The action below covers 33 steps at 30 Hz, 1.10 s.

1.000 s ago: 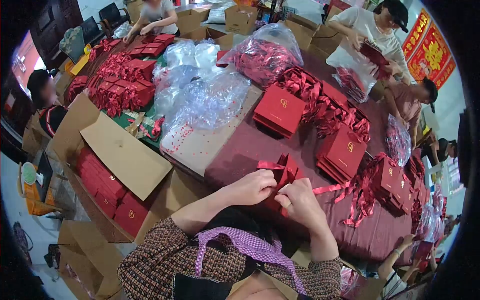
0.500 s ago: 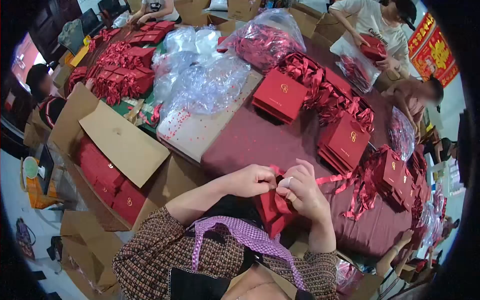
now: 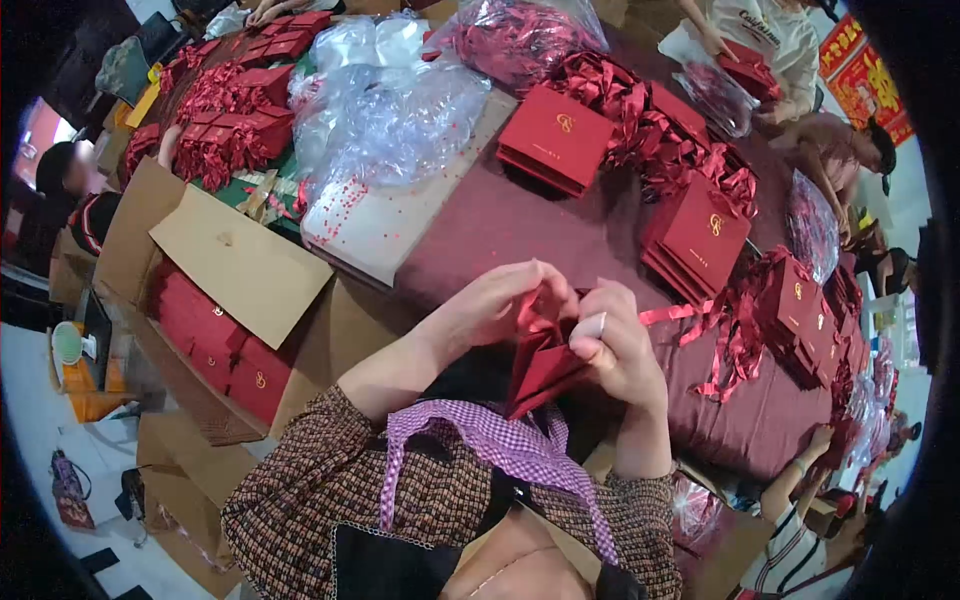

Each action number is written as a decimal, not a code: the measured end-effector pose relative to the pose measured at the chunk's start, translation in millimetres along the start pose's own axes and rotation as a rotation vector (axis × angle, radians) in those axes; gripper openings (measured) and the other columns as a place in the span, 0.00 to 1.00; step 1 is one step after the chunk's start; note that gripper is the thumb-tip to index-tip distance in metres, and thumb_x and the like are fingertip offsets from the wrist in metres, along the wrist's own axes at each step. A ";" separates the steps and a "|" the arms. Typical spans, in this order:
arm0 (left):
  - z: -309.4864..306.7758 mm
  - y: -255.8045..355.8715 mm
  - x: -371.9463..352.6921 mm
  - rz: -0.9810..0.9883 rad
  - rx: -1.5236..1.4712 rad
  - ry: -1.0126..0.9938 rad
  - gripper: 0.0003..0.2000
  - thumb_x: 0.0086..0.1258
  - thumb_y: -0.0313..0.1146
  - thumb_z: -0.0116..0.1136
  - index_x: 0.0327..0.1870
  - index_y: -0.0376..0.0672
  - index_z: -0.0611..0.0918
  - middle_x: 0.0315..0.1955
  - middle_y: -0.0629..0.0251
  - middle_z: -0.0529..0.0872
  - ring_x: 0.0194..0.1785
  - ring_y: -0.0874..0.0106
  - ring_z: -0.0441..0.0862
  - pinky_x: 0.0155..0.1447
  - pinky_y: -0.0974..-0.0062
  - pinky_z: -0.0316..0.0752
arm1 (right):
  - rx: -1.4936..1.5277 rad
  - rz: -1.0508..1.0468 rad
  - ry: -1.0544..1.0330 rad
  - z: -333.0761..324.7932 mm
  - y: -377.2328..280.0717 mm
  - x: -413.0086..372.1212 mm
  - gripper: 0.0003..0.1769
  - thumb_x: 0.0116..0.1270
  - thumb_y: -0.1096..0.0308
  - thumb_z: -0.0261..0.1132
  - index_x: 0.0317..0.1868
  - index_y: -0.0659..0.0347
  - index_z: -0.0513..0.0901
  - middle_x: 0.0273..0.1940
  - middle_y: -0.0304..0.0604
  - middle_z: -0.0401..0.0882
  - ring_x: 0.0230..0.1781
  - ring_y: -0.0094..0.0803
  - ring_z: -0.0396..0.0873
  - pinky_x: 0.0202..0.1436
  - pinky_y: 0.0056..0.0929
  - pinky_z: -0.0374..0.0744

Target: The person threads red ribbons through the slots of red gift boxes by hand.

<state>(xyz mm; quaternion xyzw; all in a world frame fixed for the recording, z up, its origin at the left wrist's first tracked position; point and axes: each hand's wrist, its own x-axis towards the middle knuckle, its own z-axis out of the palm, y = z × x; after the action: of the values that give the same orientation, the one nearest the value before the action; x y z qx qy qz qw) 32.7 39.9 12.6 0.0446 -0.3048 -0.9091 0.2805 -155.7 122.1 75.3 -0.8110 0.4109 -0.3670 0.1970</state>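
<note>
Bag [image 3: 545, 372], red and folded, sits above the near edge of the table [image 3: 520, 240]. Your left hand [image 3: 490, 308] and right hand [image 3: 622, 348] both grip its top. Ribbon [image 3: 672, 314] runs from your right hand toward the right edge. Stacks [image 3: 700, 235] lie beyond it, and a carton [image 3: 240, 265] stands off the left edge.

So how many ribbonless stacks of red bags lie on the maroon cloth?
2: far stack left of the ribbon pile; near stack in front of it. Ribbons may hide more.
</note>
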 end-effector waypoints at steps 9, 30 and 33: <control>-5.4 7.0 0.1 0.266 0.913 -0.189 0.16 0.66 0.31 0.56 0.54 0.36 0.77 0.51 0.62 0.78 0.57 0.69 0.75 0.63 0.71 0.67 | 0.287 0.083 0.294 26.2 26.5 -12.2 0.07 0.66 0.67 0.61 0.34 0.61 0.79 0.43 0.45 0.75 0.52 0.40 0.72 0.59 0.35 0.68; -32.1 7.4 8.9 0.107 0.550 0.633 0.09 0.64 0.24 0.61 0.45 0.35 0.80 0.38 0.66 0.85 0.42 0.77 0.80 0.51 0.79 0.74 | -0.460 0.427 0.082 -1.7 60.0 -121.1 0.15 0.56 0.76 0.63 0.44 0.53 0.82 0.52 0.40 0.78 0.62 0.42 0.69 0.63 0.43 0.65; -28.6 4.6 9.9 0.102 0.547 0.564 0.09 0.65 0.22 0.59 0.45 0.35 0.81 0.37 0.65 0.85 0.39 0.78 0.81 0.48 0.81 0.75 | -0.336 0.460 0.278 -0.5 63.3 -119.4 0.10 0.57 0.75 0.65 0.39 0.55 0.81 0.43 0.39 0.81 0.57 0.40 0.74 0.60 0.41 0.67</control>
<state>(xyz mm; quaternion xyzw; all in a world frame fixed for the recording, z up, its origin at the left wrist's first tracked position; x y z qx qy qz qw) 33.8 16.4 -7.0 0.3503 -0.4484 -0.7315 0.3758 -236.0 182.0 -15.5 -0.6601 0.6613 -0.3473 0.0801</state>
